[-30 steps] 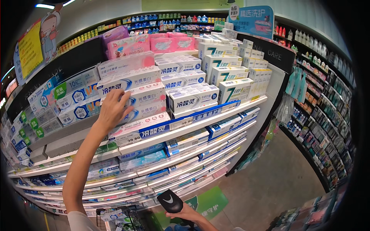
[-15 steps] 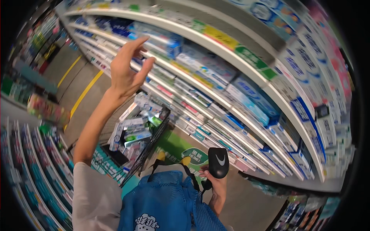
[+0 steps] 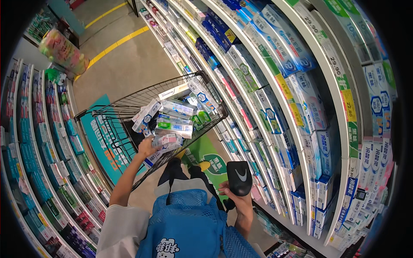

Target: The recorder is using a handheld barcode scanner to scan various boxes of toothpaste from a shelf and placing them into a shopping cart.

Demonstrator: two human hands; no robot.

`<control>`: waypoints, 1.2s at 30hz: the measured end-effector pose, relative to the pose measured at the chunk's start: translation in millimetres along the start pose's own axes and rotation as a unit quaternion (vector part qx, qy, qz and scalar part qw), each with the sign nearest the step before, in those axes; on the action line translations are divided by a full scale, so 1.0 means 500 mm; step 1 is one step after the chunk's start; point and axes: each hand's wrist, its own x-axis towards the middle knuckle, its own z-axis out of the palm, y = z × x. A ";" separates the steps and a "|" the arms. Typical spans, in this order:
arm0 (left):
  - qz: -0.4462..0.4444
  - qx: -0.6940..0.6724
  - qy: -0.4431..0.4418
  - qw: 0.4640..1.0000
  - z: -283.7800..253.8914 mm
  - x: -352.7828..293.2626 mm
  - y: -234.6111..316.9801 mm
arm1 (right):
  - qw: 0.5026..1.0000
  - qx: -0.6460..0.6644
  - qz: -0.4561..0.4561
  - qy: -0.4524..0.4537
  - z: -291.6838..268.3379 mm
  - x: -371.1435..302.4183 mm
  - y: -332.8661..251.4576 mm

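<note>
My left hand (image 3: 147, 146) reaches into the wire shopping cart (image 3: 112, 103), its fingers closed at the end of a pink-and-white toothpaste box (image 3: 168, 141). Some of those fingertips are hard to make out. Around it in the cart lie several more boxes, among them a green-and-white box (image 3: 174, 126) and a white-and-blue box (image 3: 147, 115). On the right, in front of my body, my right hand (image 3: 241, 205) is wrapped round the handle of a black barcode scanner (image 3: 239, 178), whose head points up.
Tall shelves of toothpaste boxes (image 3: 297, 107) curve along the right. Shelves of small packages (image 3: 45, 163) line the left side. A colourful, rounded bundle (image 3: 64, 51) stands at the far left by the aisle floor (image 3: 114, 71). A blue mesh bag (image 3: 183, 219) hangs at my front.
My left hand has dropped from in front of the right-hand shelves, where it was raised and empty, down into the cart. The view has turned; my right hand still holds the scanner.
</note>
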 end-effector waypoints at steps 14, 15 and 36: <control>0.106 -0.166 -0.024 0.980 -0.005 0.078 0.033 | 0.996 0.024 -0.032 0.077 0.053 -0.033 0.032; 0.130 -0.244 -0.023 0.961 -0.041 0.078 0.037 | 0.996 0.029 -0.038 0.078 0.057 -0.037 0.035; 0.173 -0.662 -0.186 0.705 -0.196 -0.241 0.577 | 0.922 0.194 -0.242 0.234 -0.077 -0.175 0.140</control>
